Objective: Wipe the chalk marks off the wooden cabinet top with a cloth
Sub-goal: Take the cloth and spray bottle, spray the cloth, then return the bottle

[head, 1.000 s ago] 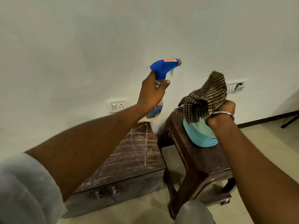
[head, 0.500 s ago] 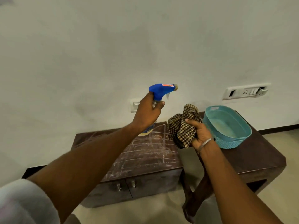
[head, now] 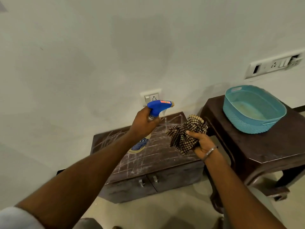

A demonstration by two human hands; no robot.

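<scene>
Your left hand (head: 144, 125) is wrapped round the neck of the spray bottle (head: 156, 107), fingers curled by the trigger, with the nozzle pointing right toward the checked cloth (head: 183, 136). Your right hand (head: 202, 144) holds that cloth bunched in a closed fist, above the right end of the wooden cabinet top (head: 165, 157) and not touching it. White chalk marks (head: 112, 139) criss-cross the whole top, so no wiping looks done yet.

The step in hand seems to be wetting: give 1 or 2 short squeezes, either onto the cloth or low over the marks, and aim down so the mist misses the wall socket (head: 151, 96) behind the bottle. Then open the bunched cloth into a flat pad and wipe in long overlapping strokes from the back edge toward you, turning to a clean face as chalk loads it.

The blue spray head carries a red sticker and the bottle body a blue label; the print on both is too small to read. The teal basket (head: 250, 128) on the dark stool (head: 280, 146) shows no writing
</scene>
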